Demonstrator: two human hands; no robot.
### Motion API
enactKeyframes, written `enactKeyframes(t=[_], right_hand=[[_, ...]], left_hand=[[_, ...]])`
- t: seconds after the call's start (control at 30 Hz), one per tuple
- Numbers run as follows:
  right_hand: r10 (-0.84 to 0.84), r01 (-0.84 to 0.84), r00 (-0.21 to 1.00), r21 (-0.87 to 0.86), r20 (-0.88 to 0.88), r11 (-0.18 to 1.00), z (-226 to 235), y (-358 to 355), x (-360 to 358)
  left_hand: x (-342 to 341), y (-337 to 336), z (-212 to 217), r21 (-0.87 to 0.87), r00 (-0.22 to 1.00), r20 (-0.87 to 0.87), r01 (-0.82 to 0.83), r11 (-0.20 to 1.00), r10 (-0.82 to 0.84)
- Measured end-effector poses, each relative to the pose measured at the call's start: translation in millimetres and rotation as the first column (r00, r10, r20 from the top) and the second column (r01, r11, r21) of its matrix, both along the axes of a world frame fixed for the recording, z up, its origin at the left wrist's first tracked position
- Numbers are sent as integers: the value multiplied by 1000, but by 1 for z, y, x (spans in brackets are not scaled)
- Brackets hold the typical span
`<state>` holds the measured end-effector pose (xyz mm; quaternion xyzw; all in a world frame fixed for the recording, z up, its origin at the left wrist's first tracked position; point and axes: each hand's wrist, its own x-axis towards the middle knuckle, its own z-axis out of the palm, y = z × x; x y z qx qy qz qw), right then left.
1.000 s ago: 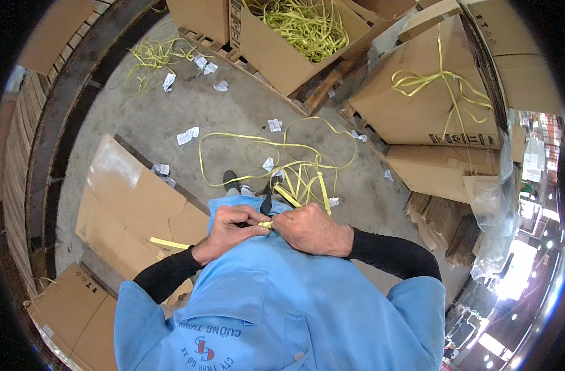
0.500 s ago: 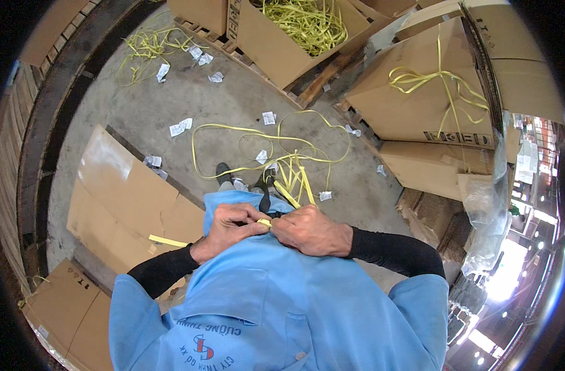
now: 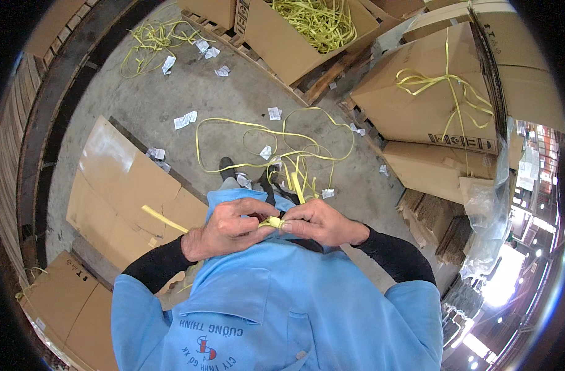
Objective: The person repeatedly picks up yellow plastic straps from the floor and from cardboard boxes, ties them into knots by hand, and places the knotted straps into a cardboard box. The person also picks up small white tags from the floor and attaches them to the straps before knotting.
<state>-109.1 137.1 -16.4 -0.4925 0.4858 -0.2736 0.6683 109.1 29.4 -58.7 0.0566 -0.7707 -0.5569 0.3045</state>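
Observation:
Yellow strap is pinched between both my hands at my waist, bunched into a small fold or loop there. My left hand grips it from one side, fingers curled and thumb pressed on it. From the other side my right hand holds it between thumb and fingers. One flat yellow strap end sticks out past my left wrist. More yellow strap hangs beyond my right hand toward my feet and trails in loose loops over the floor. Exactly how the strap is folded is partly hidden by my fingers.
An open cardboard box full of yellow strapping stands at the far side. A tied carton rests at the right. Flat cardboard lies at the left. A strap tangle and paper scraps litter the concrete floor.
My hands have drawn slightly apart, and the fingers have shifted, showing more of the bunched strap. The strap end by my left wrist has risen a little.

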Motion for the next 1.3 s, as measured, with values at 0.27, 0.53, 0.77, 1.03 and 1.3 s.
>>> enactKeyframes(t=[0.27,0.53,0.77,1.03,1.3], right_hand=[[-67,67,998,30,-20,997,18,-10,-6],[-312,-32,815,-576,-488,817,31,-6,19],[-210,-206,753,-526,-624,825,30,-8,19],[-49,-418,707,-474,-705,775,-18,3,18],[23,-523,683,-467,-730,713,-32,3,14]], left_hand=[[-6,1,11,133,990,-95,-90,987,103],[-2,0,19,133,979,30,-206,970,203],[-1,4,16,97,974,97,-214,972,205],[3,27,-16,608,879,472,-270,747,-66],[5,36,-35,848,888,438,-358,390,-138]])
